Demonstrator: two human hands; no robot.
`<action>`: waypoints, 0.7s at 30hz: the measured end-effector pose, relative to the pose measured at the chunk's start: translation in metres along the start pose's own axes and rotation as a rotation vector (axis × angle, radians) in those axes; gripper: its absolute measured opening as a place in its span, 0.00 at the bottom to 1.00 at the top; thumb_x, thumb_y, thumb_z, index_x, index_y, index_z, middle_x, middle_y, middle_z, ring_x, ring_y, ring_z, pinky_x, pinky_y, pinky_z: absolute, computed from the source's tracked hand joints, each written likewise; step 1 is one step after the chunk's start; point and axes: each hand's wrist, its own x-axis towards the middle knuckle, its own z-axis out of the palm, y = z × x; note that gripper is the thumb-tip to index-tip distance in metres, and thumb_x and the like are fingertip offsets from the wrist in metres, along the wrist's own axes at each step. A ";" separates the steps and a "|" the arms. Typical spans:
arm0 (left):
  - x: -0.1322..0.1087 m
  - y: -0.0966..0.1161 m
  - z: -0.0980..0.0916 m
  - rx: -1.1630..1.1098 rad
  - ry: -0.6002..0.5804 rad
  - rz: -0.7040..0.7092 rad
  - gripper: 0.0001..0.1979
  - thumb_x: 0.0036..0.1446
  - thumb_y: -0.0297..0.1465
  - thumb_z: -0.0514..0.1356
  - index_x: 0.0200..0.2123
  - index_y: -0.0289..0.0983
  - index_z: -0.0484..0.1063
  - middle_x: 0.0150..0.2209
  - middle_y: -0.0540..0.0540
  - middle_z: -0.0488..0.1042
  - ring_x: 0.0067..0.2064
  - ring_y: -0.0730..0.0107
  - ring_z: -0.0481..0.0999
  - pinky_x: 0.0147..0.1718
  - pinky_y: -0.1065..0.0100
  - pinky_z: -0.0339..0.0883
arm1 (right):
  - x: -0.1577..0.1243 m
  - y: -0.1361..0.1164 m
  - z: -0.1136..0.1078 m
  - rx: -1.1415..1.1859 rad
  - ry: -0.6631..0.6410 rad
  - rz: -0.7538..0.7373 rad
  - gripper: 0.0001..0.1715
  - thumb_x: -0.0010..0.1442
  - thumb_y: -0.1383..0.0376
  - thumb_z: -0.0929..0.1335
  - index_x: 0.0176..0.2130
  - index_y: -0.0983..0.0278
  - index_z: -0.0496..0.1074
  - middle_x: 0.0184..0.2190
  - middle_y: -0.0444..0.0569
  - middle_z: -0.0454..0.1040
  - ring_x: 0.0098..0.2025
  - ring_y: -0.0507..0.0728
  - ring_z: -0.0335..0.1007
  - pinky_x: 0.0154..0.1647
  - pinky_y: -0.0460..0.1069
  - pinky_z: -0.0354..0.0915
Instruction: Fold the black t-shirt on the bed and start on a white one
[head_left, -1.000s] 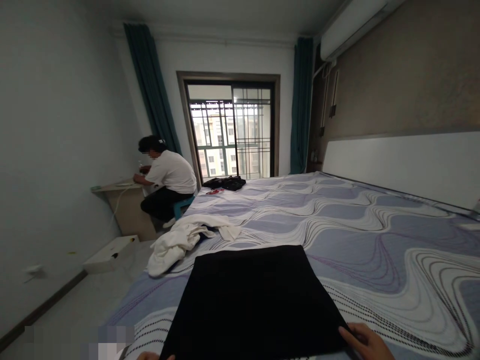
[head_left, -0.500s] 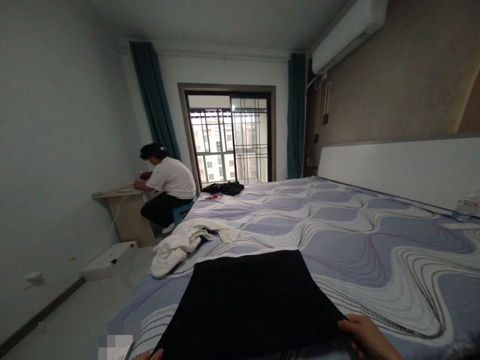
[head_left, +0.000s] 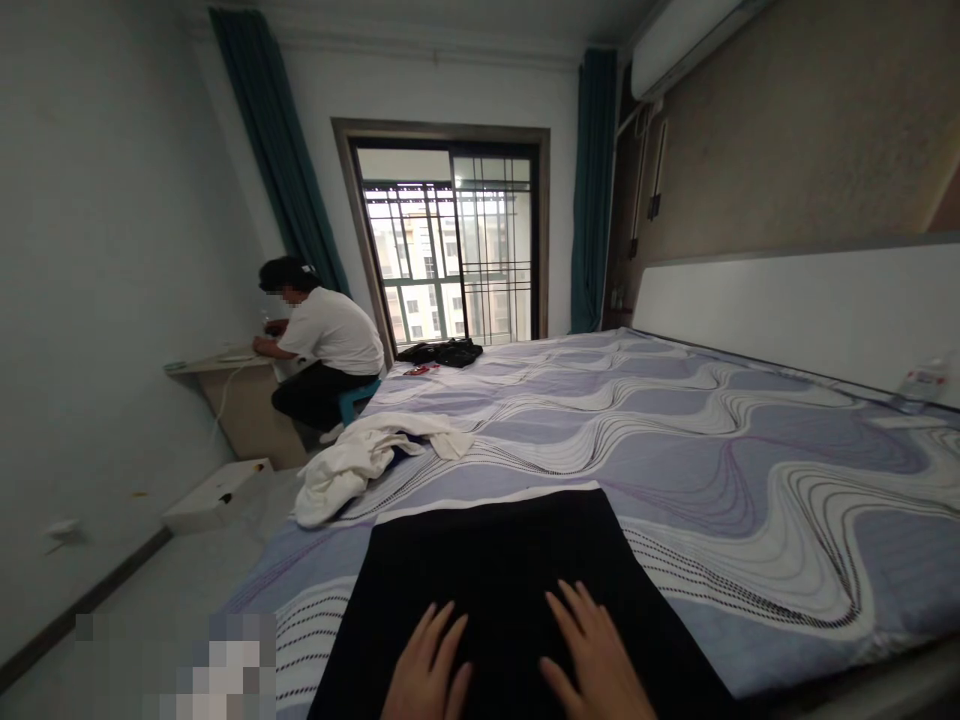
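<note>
A black piece of cloth lies spread on the near part of the bed, its far edge toward the window and its near end cut off by the frame. My left hand rests on it with the fingers spread. To the right, my right hand also lies on the cloth, fingers apart and palm down. Neither hand grips anything. Beyond the cloth's far left corner is a crumpled white garment.
The bed's patterned sheet stretches to a white headboard. Dark clothing lies at the far bed edge. A person in a white shirt sits at a small desk. A plastic bottle stands at right; a white box is on the floor.
Both hands have let go of the black cloth's near corners and moved inward onto its surface. The cloth now lies flatter on the bed. The view has tilted down a little.
</note>
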 end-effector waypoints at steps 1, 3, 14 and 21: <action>0.020 0.016 0.009 0.045 -0.065 0.042 0.27 0.62 0.45 0.46 0.64 0.50 0.57 0.69 0.52 0.53 0.70 0.54 0.48 0.66 0.46 0.50 | 0.014 -0.022 0.013 -0.031 -0.072 -0.047 0.42 0.60 0.45 0.61 0.67 0.57 0.53 0.70 0.47 0.44 0.71 0.68 0.35 0.69 0.66 0.40; 0.058 0.034 0.019 0.139 -0.135 0.070 0.27 0.64 0.43 0.43 0.66 0.51 0.52 0.70 0.51 0.48 0.71 0.51 0.43 0.65 0.38 0.44 | 0.043 -0.047 0.032 -0.073 -0.139 -0.092 0.40 0.63 0.43 0.57 0.68 0.54 0.49 0.71 0.45 0.39 0.71 0.68 0.31 0.68 0.70 0.32; 0.150 -0.045 0.003 0.271 -0.057 -0.107 0.28 0.63 0.49 0.42 0.66 0.57 0.47 0.71 0.53 0.43 0.71 0.55 0.40 0.65 0.41 0.40 | 0.163 -0.002 0.025 -0.255 -0.089 0.050 0.40 0.64 0.41 0.53 0.69 0.52 0.45 0.72 0.46 0.38 0.71 0.68 0.27 0.64 0.73 0.24; 0.185 -0.083 -0.007 0.242 0.077 -0.329 0.28 0.63 0.45 0.43 0.65 0.48 0.56 0.68 0.45 0.56 0.69 0.46 0.49 0.63 0.38 0.43 | 0.209 0.036 0.011 -0.296 0.060 0.136 0.33 0.67 0.49 0.52 0.67 0.54 0.53 0.69 0.48 0.52 0.70 0.64 0.39 0.65 0.70 0.30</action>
